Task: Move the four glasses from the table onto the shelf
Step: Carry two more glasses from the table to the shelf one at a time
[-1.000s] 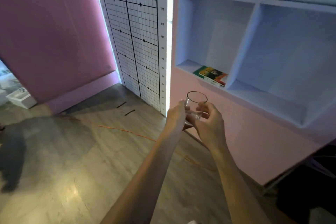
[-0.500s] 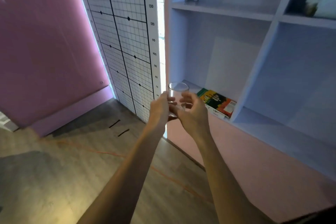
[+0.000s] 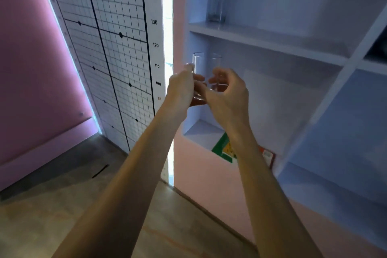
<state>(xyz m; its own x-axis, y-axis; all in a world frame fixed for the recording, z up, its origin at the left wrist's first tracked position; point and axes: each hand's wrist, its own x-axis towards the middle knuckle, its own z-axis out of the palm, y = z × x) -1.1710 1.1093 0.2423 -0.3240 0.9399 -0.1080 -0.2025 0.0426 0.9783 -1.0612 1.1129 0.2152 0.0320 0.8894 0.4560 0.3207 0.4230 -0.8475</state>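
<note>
I hold one clear drinking glass (image 3: 206,65) upright between both hands, in front of the left compartment of the white shelf unit. My left hand (image 3: 181,88) grips its left side and my right hand (image 3: 228,94) wraps its right side and base. The glass hangs below the upper shelf board (image 3: 261,37). Another clear glass (image 3: 216,6) stands on that board near its left end. The table and any other glasses are out of view.
A green and orange box (image 3: 225,150) lies on the lower shelf board under my right forearm. A vertical divider (image 3: 335,90) splits the unit. Left of the shelf stands a gridded height chart (image 3: 117,48) with a bright light strip, then a pink wall.
Both hands have lifted the glass from about waist height up and closer to the shelf, to just under the upper board. My view has tilted upward and moved closer.
</note>
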